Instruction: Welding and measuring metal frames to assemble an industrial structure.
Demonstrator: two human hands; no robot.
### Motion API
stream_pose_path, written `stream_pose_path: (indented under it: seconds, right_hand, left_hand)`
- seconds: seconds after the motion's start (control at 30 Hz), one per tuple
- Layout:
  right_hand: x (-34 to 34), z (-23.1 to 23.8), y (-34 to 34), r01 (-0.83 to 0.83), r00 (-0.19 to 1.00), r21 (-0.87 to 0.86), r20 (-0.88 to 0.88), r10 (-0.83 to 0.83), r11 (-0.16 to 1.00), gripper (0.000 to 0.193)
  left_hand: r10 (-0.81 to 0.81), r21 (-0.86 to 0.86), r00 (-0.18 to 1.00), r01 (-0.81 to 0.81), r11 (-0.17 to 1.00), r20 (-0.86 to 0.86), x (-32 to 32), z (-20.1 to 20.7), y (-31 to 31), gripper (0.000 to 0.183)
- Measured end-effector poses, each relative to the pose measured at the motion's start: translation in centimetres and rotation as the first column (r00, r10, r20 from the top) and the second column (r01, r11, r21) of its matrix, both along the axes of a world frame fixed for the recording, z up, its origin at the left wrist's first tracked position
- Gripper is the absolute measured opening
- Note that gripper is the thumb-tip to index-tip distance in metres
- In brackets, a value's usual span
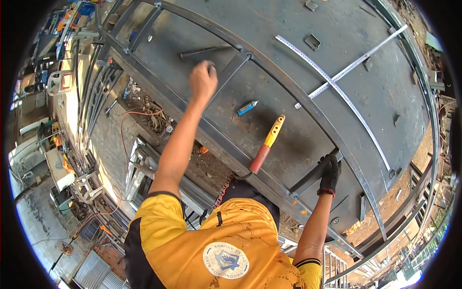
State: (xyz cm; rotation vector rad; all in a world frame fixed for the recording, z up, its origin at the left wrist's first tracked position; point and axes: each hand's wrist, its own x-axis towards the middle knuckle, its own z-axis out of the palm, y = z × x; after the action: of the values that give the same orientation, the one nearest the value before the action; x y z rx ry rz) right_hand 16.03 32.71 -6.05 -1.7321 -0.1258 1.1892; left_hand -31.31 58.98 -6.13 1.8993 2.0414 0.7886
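My bare left hand (203,83) is closed above the steel frame, near a crossbar (231,74) that runs between its two long rails. A small dark spot shows at its fingers; what it holds, if anything, I cannot make out. My right hand (330,174), in a black glove with a red cuff, grips another steel crossbar (308,179) close to the curved rail (293,94). Between my hands lie a tool with a yellow-and-red handle (267,146), across the near rail (231,156), and a blue marker-like tube (248,108).
Beyond the curved rail, a long white rule (353,61) and a curved measuring tape (356,111) cross on the dark metal tabletop (269,19). Small metal offcuts (313,42) lie scattered there. A loose rod (204,51) rests inside the frame. An orange cable (122,125) trails at left.
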Motion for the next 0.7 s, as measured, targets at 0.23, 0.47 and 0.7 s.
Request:
stream_pose_path:
  seconds: [0.23, 0.47, 0.7]
  right_hand:
    - [0.3, -0.2, 1.4, -0.071, 0.983, -0.140, 0.160, 0.094, 0.988, 0.043]
    - [0.7, -2.5, 1.4, -0.012, 0.992, -0.083, 0.128, 0.023, 0.996, 0.037]
    - [-0.2, -0.9, 2.3, 0.044, 0.992, 0.021, -0.117, -0.042, 0.999, 0.036]
  left_hand:
    - [-0.318, -0.449, 0.701, -0.003, 0.894, -0.639, -6.2, -5.4, 10.9, 0.030]
    - [-0.512, -0.481, 0.447, 0.192, 0.856, -0.734, -10.1, -7.7, 9.8, 0.023]
    - [-0.377, -0.431, 0.779, 0.153, 0.889, -0.501, -18.8, -3.9, 7.8, 0.028]
